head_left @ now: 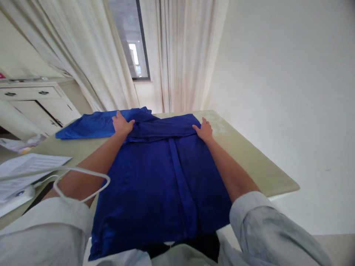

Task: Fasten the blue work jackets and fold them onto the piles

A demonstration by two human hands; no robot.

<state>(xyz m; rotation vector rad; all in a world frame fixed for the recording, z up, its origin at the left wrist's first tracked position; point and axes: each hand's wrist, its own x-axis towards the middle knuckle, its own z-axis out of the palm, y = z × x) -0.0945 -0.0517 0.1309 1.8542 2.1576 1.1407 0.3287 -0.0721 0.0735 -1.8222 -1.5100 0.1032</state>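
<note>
A blue garment (pixel 158 181) lies spread on a pale table (pixel 249 159), its near hem hanging over the front edge toward me. My left hand (pixel 121 124) presses flat on the garment's far left corner, fingers spread, where one sleeve (pixel 85 127) stretches out to the left. At the far right corner my right hand (pixel 204 129) rests on the folded upper edge, its fingers stretched out over the cloth. A narrow band of the same fabric runs down the middle of the garment.
Printed papers (pixel 24 170) and a white cable (pixel 83 173) lie on the table's left side. A white cabinet (pixel 36 103) stands at the far left. Cream curtains (pixel 172 55) and a window (pixel 134 40) are behind the table; a plain white wall fills the right.
</note>
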